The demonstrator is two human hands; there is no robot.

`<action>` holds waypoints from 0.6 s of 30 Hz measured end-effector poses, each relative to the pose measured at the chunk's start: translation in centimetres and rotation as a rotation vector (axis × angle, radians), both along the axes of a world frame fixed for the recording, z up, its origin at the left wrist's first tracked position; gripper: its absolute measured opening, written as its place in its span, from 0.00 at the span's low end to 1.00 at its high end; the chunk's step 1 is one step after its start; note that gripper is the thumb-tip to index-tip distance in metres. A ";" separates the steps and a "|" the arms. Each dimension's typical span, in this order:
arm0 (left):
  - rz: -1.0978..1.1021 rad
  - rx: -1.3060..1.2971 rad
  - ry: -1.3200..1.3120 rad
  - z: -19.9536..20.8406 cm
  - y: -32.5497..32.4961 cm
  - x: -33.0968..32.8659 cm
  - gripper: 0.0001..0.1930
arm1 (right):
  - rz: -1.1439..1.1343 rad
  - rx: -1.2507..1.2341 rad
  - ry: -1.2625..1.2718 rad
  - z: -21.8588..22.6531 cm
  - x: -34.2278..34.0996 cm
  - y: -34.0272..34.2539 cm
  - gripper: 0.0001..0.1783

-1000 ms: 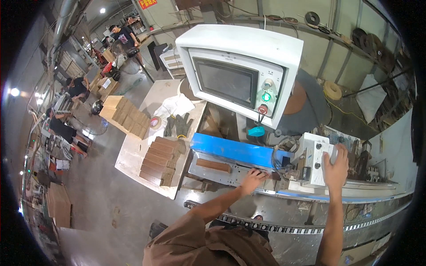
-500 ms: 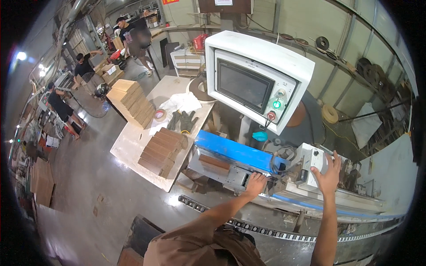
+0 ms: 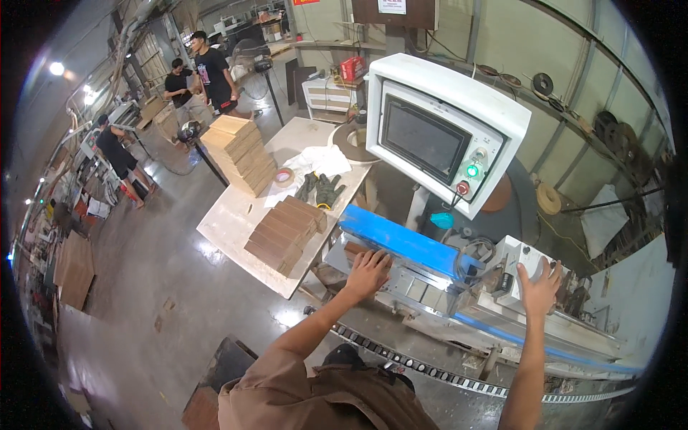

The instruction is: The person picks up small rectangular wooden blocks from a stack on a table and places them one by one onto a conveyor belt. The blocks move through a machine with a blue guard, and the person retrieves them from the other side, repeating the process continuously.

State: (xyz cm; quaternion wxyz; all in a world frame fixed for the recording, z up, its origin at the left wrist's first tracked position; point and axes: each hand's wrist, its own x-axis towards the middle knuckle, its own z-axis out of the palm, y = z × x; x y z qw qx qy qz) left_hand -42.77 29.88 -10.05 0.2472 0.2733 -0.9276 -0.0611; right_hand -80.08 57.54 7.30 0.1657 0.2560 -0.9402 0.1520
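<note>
My left hand [image 3: 369, 275] lies over a brown wooden strip [image 3: 352, 249] on the machine's metal bed, next to the long blue guard [image 3: 405, 240]. Its fingers are stretched out across the strip, covering most of it; their grip on it does not show. My right hand [image 3: 540, 288] rests with thumb and fingers spread at the white box-shaped housing [image 3: 512, 269] on the machine, holding nothing. Above the guard stands a white control panel [image 3: 448, 132] with a dark screen, a lit green button and a red knob.
At left, a pale worktable [image 3: 233, 228] carries brown wooden blocks [image 3: 285, 233], a taller stack of light boards [image 3: 238, 154], dark gloves [image 3: 320, 190], a tape roll [image 3: 284, 176] and a white cloth [image 3: 315, 163]. A roller track [image 3: 437, 374] curves along the front. Several people stand far left.
My left hand has moved left along the machine bed and now covers the wooden strip. My right hand stays at the white housing. The whole view has shifted slightly.
</note>
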 end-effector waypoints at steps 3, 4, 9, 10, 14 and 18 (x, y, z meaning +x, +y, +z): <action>0.011 -0.103 -0.136 -1.6 -1.4 0.5 0.31 | 0.040 0.012 -0.036 -0.2 -0.4 0.1 0.51; -0.011 -0.080 -0.168 -1.4 -1.9 0.8 0.32 | 0.058 0.017 -0.054 -0.1 -0.4 0.1 0.52; -0.085 -0.068 -0.238 -0.2 -3.3 0.4 0.33 | 0.056 0.019 -0.068 -0.2 -0.1 0.3 0.51; -0.092 -0.077 -0.187 0.5 -2.8 -0.2 0.33 | 0.047 0.024 -0.057 -0.3 -0.2 0.5 0.50; -0.172 -0.096 -0.082 2.3 2.4 -2.1 0.31 | 0.031 0.025 -0.078 0.9 0.8 0.2 0.49; -0.317 0.111 -0.118 -0.5 9.4 -6.8 0.31 | 0.046 -0.009 0.004 0.8 0.5 0.3 0.51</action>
